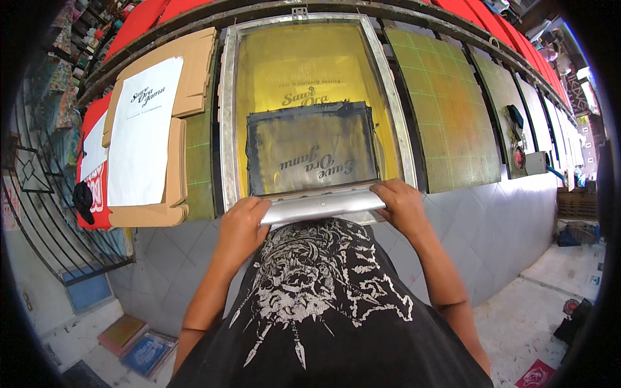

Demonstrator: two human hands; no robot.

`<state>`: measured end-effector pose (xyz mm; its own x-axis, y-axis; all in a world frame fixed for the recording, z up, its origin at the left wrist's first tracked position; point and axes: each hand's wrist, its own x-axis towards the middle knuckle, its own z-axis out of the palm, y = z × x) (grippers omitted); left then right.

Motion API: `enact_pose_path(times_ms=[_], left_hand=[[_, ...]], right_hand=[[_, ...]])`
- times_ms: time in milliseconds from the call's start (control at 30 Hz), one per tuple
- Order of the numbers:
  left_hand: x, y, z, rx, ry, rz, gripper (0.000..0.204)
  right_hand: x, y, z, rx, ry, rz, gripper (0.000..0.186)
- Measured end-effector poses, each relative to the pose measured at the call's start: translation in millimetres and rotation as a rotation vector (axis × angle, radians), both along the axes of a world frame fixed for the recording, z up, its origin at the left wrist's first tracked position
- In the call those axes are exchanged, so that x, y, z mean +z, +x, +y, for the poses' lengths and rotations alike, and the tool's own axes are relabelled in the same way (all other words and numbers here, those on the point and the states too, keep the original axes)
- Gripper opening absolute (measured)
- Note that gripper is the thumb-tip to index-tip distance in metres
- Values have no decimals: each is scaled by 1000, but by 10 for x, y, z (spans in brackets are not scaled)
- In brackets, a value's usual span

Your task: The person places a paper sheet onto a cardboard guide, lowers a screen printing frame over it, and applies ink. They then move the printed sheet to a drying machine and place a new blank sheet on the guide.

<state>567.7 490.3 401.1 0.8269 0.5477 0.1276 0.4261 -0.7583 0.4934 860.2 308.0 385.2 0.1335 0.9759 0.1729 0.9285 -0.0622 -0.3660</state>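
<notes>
The left hand (248, 215) and right hand (400, 204) curl their fingers around opposite ends of a long, shiny silver metal squeegee (323, 205), crosswise at the near end of a yellow-mesh, metal-framed printing screen (297, 52) smeared with dark ink (304, 139).

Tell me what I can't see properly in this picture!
Head view: some fingers of the left hand and right hand, partly hidden by the hands themselves and the silver bar.
Head view: the silver bar's underside, turned away.
Head view: whatever lies beneath the dark patch, covered by it.
Head view: the person's legs, hidden by the black shirt.
</notes>
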Motion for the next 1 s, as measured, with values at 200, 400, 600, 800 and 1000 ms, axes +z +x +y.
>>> enact_pose_path(times_ms=[200,400,600,800,1000], left_hand=[[-36,21,1,-2,22,-38,33],[-38,59,14,16,12,-54,34],[242,115,163,36,18,-72,34],[437,187,319,53,65,-104,32],[354,37,71,54,42,-105,30]], right_hand=[[4,5,-14,-5,37,-19,44],[-13,40,17,-12,47,-43,44],[333,102,122,-76,59,-29,47],[533,89,273,-103,96,11,42],[408,-61,47,-123,100,7,40]])
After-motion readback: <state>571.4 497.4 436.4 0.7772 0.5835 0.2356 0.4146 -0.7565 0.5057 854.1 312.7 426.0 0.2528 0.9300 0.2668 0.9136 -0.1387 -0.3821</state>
